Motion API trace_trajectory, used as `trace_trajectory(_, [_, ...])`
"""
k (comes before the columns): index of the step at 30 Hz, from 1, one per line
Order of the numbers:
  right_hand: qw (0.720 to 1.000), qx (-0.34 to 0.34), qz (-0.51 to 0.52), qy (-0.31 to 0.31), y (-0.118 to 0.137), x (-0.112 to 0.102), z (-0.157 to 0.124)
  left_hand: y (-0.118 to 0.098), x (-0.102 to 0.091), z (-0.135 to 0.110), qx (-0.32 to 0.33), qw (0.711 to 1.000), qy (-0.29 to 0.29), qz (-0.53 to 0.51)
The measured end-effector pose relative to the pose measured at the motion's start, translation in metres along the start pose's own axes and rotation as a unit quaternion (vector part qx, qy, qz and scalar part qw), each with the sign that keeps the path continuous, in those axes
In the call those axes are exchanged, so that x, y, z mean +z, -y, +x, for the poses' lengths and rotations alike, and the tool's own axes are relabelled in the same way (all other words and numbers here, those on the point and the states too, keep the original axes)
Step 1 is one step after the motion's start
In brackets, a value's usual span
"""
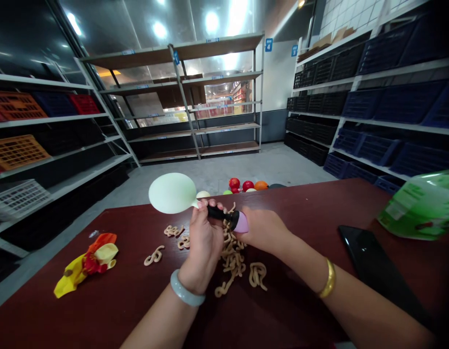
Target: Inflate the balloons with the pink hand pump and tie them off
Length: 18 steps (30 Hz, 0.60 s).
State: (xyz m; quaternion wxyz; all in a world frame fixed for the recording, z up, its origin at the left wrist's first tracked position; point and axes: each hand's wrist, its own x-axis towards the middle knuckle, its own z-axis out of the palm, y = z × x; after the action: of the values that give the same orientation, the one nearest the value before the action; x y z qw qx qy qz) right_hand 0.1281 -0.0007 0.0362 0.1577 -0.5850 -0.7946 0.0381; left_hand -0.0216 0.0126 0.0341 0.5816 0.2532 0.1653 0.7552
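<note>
My left hand point(203, 237) is closed round the neck of a pale green balloon point(172, 193), partly inflated and sticking out to the upper left. The neck sits on the black nozzle of a small pump with a pink body point(236, 220). My right hand point(263, 230) is wrapped round the pump's pink end. Both hands hover over the dark red table point(137, 300), just above a heap of tan clips point(233, 259). A few loose clips point(154, 255) lie to the left.
Flat yellow, orange and red balloons point(87, 264) lie at the table's left. A black phone point(366, 257) and a green plastic bag point(421, 208) are at the right. Inflated balloons point(246, 185) rest beyond the far edge. Shelving with crates lines the room.
</note>
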Motion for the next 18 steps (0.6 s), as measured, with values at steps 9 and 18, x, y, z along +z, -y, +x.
trace_trajectory(9, [0.999, -0.006, -0.04, 0.013, -0.03, 0.009, 0.013, -0.056, -0.039, 0.055, 0.079, 0.994, -0.076, 0.022])
trace_trajectory(18, [0.998, -0.013, -0.062, 0.006, -0.02, 0.015, 0.008, 0.0, -0.023, 0.02, 0.059, 0.996, -0.057, 0.019])
